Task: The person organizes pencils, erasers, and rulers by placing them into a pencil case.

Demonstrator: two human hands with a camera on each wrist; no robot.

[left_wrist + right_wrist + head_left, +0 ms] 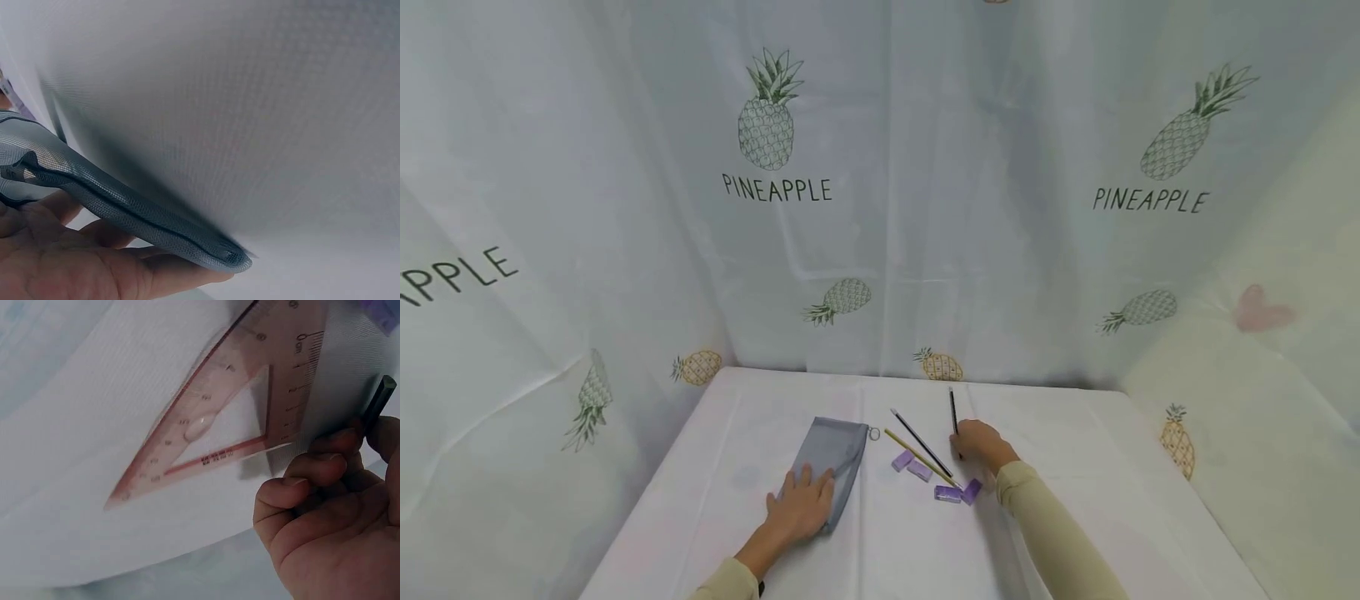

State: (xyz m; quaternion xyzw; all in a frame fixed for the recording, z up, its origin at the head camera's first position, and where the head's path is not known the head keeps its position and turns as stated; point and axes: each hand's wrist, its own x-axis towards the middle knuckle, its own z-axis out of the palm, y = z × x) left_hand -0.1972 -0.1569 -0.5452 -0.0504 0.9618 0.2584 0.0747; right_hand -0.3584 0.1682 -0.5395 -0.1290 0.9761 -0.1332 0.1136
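Observation:
In the head view my left hand rests with spread fingers on a grey zippered mesh pouch. The left wrist view shows the pouch's dark-trimmed edge lying along those fingers. My right hand pinches a dark pencil near its lower end, and the rest of it points toward the back of the table. In the right wrist view the pencil's end sticks out between thumb and forefinger, while the other fingers curl toward the palm. Beside this hand lies a clear pinkish set square with a triangular cutout.
Between the hands lie another dark pencil and a yellow pencil. Several small purple blocks resembling erasers are scattered around them. A white cloth covers the table, and a pineapple-print curtain hangs behind its far edge.

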